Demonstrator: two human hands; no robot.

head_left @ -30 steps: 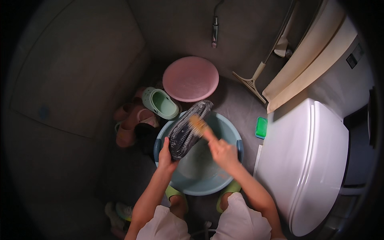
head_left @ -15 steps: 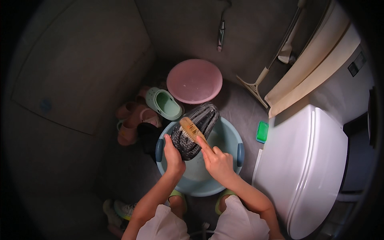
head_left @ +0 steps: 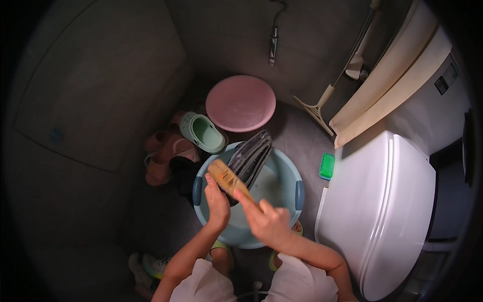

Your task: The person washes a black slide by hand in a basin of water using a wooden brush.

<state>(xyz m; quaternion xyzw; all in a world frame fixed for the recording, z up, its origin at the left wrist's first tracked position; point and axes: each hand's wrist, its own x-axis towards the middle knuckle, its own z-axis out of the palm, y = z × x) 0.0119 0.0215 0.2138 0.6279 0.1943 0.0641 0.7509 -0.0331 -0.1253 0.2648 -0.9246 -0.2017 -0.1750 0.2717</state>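
Observation:
My right hand (head_left: 269, 221) is closed round the handle of a wooden scrubbing brush (head_left: 226, 177), its index finger stretched along the wood. The brush head lies across the lower left part of a grey-and-black item (head_left: 254, 156) with a zigzag pattern, long and shoe-like in shape; its exact kind I cannot tell. With my left hand (head_left: 217, 201) I grip this item by its near left end, the fingers partly hidden behind the brush. It is held tilted over a light blue basin (head_left: 289, 168) with dark blue handles, which has cloudy water in it.
Beyond the basin stands a pink basin (head_left: 241, 103). Left of it are a mint clog (head_left: 204, 133), pinkish-brown footwear (head_left: 161, 163) and a dark cloth-like thing (head_left: 183, 173). A white toilet (head_left: 377, 216), a green soap box (head_left: 327, 165) and a floor squeegee (head_left: 317, 110) are on the right.
The brush has moved left and a little down across the patterned item, towards my left hand. The item has turned, showing its narrower side. The whole view has shifted slightly.

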